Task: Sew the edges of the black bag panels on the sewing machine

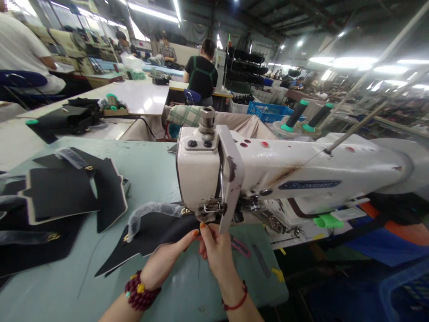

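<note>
A white sewing machine (197, 174) stands over a pale green table (150, 156). Under its head lies a black panel (157, 230) with a plastic-wrapped handle (150, 209) and brass-coloured fittings. My left hand (167, 261), with a beaded bracelet at the wrist, pinches the panel's near edge just left of the needle area. Close beside it, my right hand (216, 250) has thumb and fingers closed at that same edge, below the machine head. The fingertips of both hands nearly meet. The needle itself is hidden.
More black panels (62, 194) lie stacked at the left. Pink-handled snips (241, 247) rest right of my right hand. Dark thread spools (295, 115) stand behind the machine, near a blue crate (268, 112). Several people sit at work farther back, one in a black shirt (202, 71).
</note>
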Tool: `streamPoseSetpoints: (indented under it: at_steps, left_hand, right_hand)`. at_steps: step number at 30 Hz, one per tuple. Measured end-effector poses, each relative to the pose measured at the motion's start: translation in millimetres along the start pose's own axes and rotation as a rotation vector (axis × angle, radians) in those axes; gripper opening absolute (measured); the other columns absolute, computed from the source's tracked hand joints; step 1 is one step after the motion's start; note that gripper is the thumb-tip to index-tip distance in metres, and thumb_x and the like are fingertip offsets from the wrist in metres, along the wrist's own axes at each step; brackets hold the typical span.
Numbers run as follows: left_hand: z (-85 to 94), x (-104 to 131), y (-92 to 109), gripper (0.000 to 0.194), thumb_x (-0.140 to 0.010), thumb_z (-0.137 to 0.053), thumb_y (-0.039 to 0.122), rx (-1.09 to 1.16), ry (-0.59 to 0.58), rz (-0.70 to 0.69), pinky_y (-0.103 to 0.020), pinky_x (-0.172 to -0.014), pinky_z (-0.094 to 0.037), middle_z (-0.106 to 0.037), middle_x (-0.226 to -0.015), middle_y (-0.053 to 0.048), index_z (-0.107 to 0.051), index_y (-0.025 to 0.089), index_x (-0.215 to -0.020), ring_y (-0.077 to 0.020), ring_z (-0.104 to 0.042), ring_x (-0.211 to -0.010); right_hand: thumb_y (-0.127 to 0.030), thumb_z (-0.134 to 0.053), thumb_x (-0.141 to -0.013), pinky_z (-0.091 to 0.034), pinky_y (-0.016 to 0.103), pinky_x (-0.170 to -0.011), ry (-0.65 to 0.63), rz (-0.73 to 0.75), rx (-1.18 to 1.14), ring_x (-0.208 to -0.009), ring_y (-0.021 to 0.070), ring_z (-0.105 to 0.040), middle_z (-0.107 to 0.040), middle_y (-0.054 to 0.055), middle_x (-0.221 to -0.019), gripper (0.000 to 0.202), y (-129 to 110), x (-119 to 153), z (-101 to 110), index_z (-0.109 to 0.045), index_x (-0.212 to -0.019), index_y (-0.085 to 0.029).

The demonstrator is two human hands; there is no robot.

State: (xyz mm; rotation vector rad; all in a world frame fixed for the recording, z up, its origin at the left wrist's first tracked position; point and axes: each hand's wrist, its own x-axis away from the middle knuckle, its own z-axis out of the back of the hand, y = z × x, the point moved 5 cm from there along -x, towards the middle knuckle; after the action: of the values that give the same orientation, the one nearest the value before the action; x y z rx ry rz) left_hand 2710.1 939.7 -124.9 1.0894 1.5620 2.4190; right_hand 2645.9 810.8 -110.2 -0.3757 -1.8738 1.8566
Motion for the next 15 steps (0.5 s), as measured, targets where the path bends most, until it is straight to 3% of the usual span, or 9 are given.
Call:
streamPoseSetpoints:
  at_steps: [4,8,11,15]
  left_hand:
    - [5.7,3.2,7.9,0.054,-0.068,-0.056,0.070,-0.151,-0.026,0.054,-0.035,-0.093,-0.043,-0.073,-0.091,-0.004,-0.078,0.022,-0.079,-0.0314,-0.059,-0.103]
    - [6.3,2.7,13.0,0.045,-0.067,-0.063,0.060,-0.180,-0.017,0.052,-0.041,-0.097,-0.040,-0.073,-0.094,-0.005,-0.077,0.026,-0.093,-0.0367,-0.057,-0.110]
    - [5.3,1.9,12.4,0.042,-0.067,-0.065,0.055,-0.154,-0.001,0.021,-0.043,-0.097,-0.039,-0.072,-0.092,-0.006,-0.077,0.027,-0.096,-0.0375,-0.058,-0.106]
    - [0.6,-1.3,4.7,0.049,-0.067,-0.064,0.062,-0.010,0.034,0.010,-0.041,-0.092,-0.039,-0.070,-0.083,-0.008,-0.077,0.022,-0.091,-0.0334,-0.059,-0.097]
  right_hand:
    - [-0.051,-0.047,-0.088,-0.027,0.016,-0.038,0.012,0.017,0.029,-0.035,0.0054,-0.038,-0.044,-0.002,-0.041,0.047,-2.7,0.9,0.0,-0.051,-0.060,-0.014]
    - [-0.051,-0.047,-0.089,-0.027,0.016,-0.038,-0.005,-0.011,0.004,-0.035,0.0049,-0.037,-0.044,-0.003,-0.042,0.046,1.4,2.4,-0.1,-0.051,-0.062,-0.014]
    - [-0.050,-0.047,-0.089,-0.030,0.015,-0.041,-0.031,-0.018,-0.009,-0.039,0.0052,-0.040,-0.047,-0.002,-0.046,0.044,3.9,4.6,1.9,-0.051,-0.065,-0.013]
    - [-0.046,-0.050,-0.087,-0.035,0.015,-0.044,-0.062,-0.025,-0.021,-0.044,0.0059,-0.045,-0.051,-0.001,-0.053,0.039,2.3,7.1,5.5,-0.051,-0.068,-0.013]
